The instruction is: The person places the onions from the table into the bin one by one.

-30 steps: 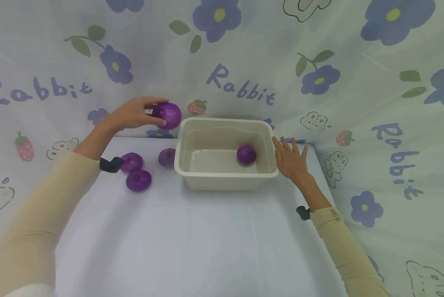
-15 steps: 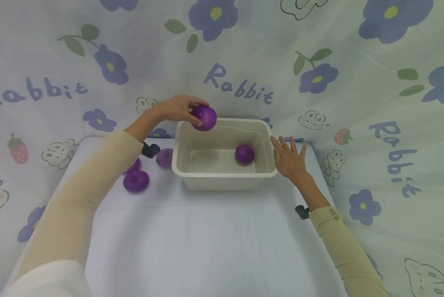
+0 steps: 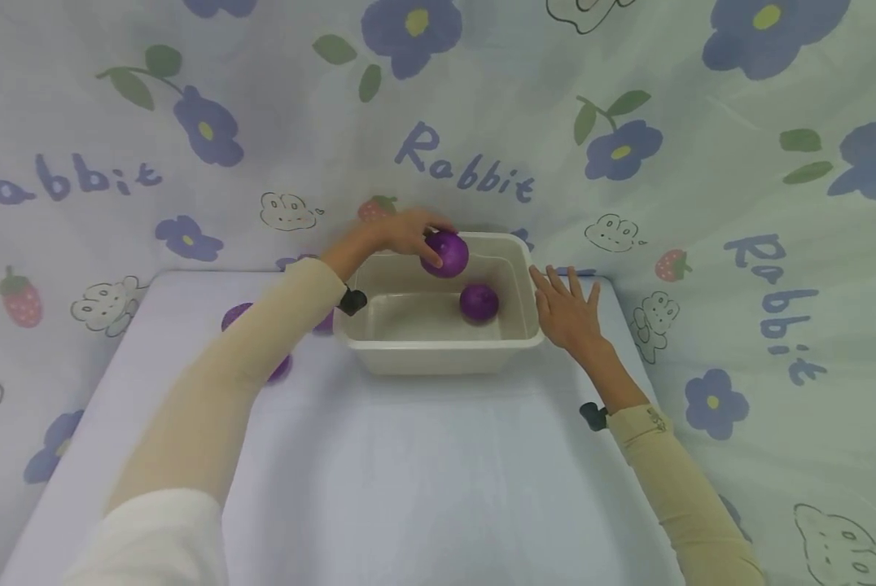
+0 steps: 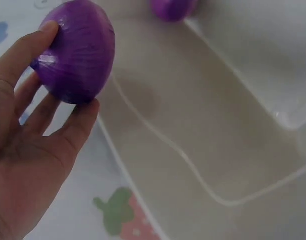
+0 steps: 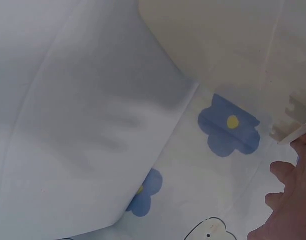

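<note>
My left hand (image 3: 409, 233) grips a purple onion (image 3: 450, 255) over the back part of a cream plastic bin (image 3: 438, 360). In the left wrist view, the thumb and fingers of that hand (image 4: 30, 150) close round the ridged onion (image 4: 83, 50) from one side. A second purple onion (image 3: 479, 303) lies on the bin's floor toward the right. My right hand (image 3: 570, 317), fingers spread and straight, rests against the bin's right rim. In the right wrist view only part of this hand (image 5: 293, 200) shows, by the rim.
Left of the bin, several purple onions lie on the white table (image 3: 423, 472): one onion (image 3: 235, 314) and another onion (image 3: 281, 370) are partly behind the left sleeve (image 3: 225, 366), and one onion (image 3: 325, 324) is beside the bin. A printed curtain (image 3: 299, 122) hangs behind.
My left hand has carried the onion rightward, from left of the bin to over it, and slightly lower. The left sleeve now covers more of the table onions. My right hand has stayed at the rim.
</note>
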`<state>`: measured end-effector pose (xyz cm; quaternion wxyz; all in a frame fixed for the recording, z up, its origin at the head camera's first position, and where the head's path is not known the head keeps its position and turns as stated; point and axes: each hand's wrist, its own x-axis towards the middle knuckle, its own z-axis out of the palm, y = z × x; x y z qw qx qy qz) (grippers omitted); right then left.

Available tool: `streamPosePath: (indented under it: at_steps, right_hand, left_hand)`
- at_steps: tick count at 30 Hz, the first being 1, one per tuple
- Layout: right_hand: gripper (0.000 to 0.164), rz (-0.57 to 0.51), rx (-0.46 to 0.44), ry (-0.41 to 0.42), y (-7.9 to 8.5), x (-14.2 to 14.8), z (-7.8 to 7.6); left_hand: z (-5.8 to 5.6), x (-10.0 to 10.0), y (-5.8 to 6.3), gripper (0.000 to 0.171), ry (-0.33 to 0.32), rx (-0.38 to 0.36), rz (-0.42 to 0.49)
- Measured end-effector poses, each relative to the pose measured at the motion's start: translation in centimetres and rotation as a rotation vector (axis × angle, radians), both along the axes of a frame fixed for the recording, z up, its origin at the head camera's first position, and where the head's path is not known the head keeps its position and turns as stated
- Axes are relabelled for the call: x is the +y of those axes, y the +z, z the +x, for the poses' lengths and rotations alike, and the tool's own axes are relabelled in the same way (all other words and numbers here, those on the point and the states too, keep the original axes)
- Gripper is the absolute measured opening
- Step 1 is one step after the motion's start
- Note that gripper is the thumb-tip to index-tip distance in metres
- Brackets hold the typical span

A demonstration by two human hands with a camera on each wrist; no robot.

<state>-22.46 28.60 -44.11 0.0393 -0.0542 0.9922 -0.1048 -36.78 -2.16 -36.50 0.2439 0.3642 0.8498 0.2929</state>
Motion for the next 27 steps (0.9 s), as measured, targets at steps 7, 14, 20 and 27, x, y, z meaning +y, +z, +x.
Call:
streamPosePath:
  at_steps: [7, 14, 20, 27]
  right_hand:
    - [0.055, 0.004, -0.008, -0.007, -0.1, -0.1, -0.1]
    - [0.055, 0.022, 0.008, -0.009, -0.2, 0.1, -0.2]
    - [0.055, 0.024, 0.016, -0.018, -0.3, 0.0, -0.2]
    - [0.055, 0.007, -0.003, -0.027, -0.1, -0.1, -0.2]
  left_hand:
    - [-0.1, 2.7, -3.5, 0.069, -0.042, -0.024, -0.014]
    - [0.4, 4.9, -5.6, 0.074, -0.103, -0.041, -0.069]
    - [1.1, 6.0, -7.2, 0.071, -0.129, -0.032, -0.11]
    - [1.8, 7.2, -8.7, 0.072, -0.191, -0.041, -0.15]
